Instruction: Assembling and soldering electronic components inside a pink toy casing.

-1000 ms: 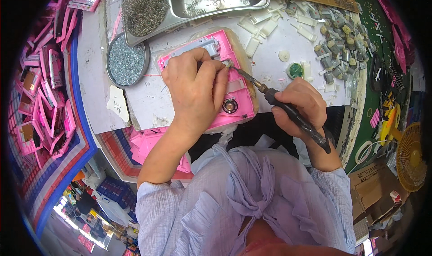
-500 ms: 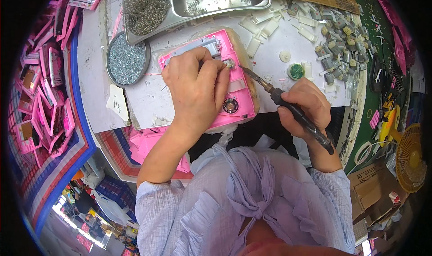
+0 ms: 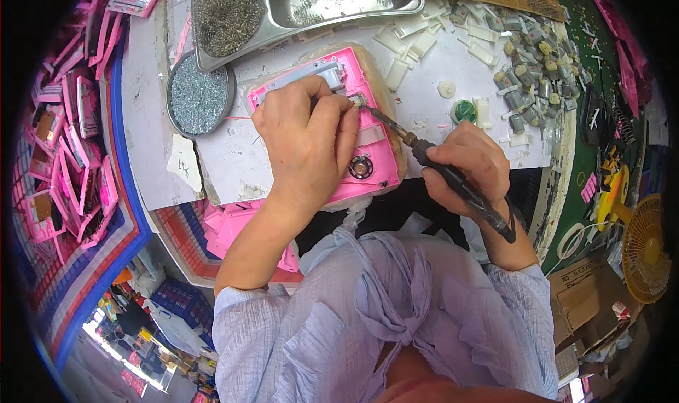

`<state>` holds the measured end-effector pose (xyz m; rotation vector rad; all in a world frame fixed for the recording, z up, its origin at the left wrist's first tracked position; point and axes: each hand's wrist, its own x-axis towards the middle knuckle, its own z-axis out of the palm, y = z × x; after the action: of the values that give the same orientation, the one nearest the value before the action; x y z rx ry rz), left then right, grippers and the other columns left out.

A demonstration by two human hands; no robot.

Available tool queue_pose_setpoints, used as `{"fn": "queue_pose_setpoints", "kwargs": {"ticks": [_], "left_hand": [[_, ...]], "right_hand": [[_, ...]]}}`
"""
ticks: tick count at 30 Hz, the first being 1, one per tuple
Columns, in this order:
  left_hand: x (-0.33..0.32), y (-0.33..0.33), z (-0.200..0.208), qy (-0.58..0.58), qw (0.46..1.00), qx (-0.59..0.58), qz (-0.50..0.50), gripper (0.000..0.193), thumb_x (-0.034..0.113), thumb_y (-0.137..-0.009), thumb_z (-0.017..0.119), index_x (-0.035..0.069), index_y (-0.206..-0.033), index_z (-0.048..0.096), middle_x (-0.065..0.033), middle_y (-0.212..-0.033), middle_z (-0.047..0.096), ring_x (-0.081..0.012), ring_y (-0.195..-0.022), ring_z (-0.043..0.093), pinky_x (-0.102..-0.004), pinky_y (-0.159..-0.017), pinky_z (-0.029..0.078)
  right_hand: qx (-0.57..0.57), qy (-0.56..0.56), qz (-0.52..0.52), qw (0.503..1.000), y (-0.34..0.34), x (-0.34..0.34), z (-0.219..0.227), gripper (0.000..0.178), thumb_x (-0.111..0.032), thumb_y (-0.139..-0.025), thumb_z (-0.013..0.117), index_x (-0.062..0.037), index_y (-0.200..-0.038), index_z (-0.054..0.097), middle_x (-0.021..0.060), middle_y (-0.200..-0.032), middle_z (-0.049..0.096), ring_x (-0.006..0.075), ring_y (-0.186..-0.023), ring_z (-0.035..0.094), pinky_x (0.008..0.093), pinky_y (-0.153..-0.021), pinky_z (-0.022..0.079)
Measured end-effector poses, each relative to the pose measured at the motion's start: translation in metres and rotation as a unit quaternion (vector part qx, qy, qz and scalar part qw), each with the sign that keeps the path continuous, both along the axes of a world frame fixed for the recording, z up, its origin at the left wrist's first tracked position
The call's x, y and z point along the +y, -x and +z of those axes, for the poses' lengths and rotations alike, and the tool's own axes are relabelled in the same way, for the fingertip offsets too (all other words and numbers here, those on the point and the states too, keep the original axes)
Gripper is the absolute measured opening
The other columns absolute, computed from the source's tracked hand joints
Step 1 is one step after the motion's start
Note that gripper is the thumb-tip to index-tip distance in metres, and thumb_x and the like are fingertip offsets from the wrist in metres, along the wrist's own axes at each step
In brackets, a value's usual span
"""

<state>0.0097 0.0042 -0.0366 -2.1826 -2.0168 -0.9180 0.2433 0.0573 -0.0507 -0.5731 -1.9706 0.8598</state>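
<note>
A pink plastic casing [image 3: 385, 164] lies on a padded, plastic-wrapped block in front of me. It holds a grey plastic part [image 3: 331, 74] and a round speaker [image 3: 361, 167]. My left hand [image 3: 303, 130] rests over the casing, thumb and fingertips pinched together near a small metal piece; what they hold is hidden. In my right hand [image 3: 472, 164] is a soldering iron [image 3: 453, 175] with a dark handle, slanting to the upper left. Its tip reaches the small metal piece [image 3: 359, 100] beside my left fingertips.
A metal tray [image 3: 311, 21] of small screws and a round dish [image 3: 201, 95] of silvery screws stand at the back left. To the right are a green-filled round container [image 3: 465, 111], white plastic parts [image 3: 396, 70] and a pile of small motors [image 3: 541, 67]. Pink casings [image 3: 67, 162] fill the left side.
My right hand has moved slightly left, bringing the soldering iron's tip from the casing's right edge to the small metal piece. My left hand stays almost in place.
</note>
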Motion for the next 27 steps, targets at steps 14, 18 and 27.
{"fn": "queue_pose_setpoints", "kwargs": {"ticks": [14,18,27], "left_hand": [[0.0,-0.001,0.002,0.008,1.0,0.007,0.006,0.016,0.015,-0.079,0.08,0.011,-0.089,0.069,-0.0048,-0.098,0.06,-0.0265,-0.093,0.054,-0.0421,-0.084,0.034],[0.0,-0.002,0.004,0.011,1.0,0.007,0.005,0.015,0.014,-0.078,0.079,0.011,-0.089,0.068,-0.005,-0.098,0.06,-0.0266,-0.092,0.054,-0.0421,-0.084,0.034],[0.002,-0.006,0.011,0.031,0.999,0.022,0.014,0.015,0.014,-0.078,0.078,0.011,-0.087,0.067,-0.0055,-0.098,0.059,-0.0271,-0.092,0.054,-0.0428,-0.084,0.034]], "right_hand": [[-0.002,-0.035,0.004,0.999,-0.008,0.01,0.013,0.036,0.002,-0.068,0.083,-0.0051,-0.102,0.071,0.0055,-0.073,0.059,0.0225,-0.06,0.056,0.0333,-0.053,0.042],[-0.009,-0.031,-0.003,0.999,-0.01,0.01,0.014,0.035,0.0,-0.069,0.084,-0.0049,-0.102,0.071,0.0057,-0.073,0.058,0.0226,-0.061,0.056,0.0334,-0.054,0.043],[0.005,-0.033,-0.01,0.999,-0.005,0.014,0.012,0.038,0.002,-0.067,0.084,-0.0055,-0.102,0.072,0.0054,-0.071,0.059,0.0224,-0.058,0.056,0.0327,-0.052,0.042]]}}
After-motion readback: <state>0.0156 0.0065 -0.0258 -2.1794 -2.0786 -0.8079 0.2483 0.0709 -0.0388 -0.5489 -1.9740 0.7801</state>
